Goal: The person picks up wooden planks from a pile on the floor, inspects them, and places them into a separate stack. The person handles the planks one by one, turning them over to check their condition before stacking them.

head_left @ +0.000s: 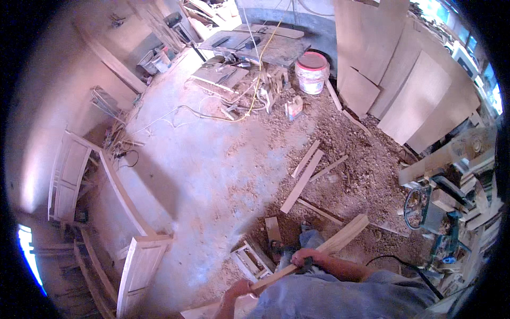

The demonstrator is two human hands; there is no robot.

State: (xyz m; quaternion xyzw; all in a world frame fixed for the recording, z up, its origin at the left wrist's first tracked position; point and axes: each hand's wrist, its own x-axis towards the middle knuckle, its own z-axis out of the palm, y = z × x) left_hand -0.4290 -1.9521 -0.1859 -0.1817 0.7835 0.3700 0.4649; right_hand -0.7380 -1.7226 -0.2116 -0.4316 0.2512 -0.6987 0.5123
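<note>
- The left hand (237, 290) is clenched round the near end of a long wooden strip (324, 249), low in the scene.
- The right hand (304, 258) grips the same strip further along, fingers wrapped over it.
- The strip runs up and to the right from the hands, its far end raised above the sawdust-covered floor (223, 175).
- Just beyond the right hand, a shoe (307, 227) shows on the floor, with a short wooden block (273, 229) to its left.
- Loose wooden slats (305, 178) lie scattered in the sawdust, further away.
- A white bucket with a red lid (312, 72) stands at the far side; the lid is on, so its contents cannot be seen.
- Two pale buckets (154, 60) sit far left by the wall; what they hold is too small to tell.
- Large plywood sheets (419, 95) lean at the far right.
- A machine (438, 212) with green parts stands on the right.
- A white panelled door frame (139, 266) lies near left.
</note>
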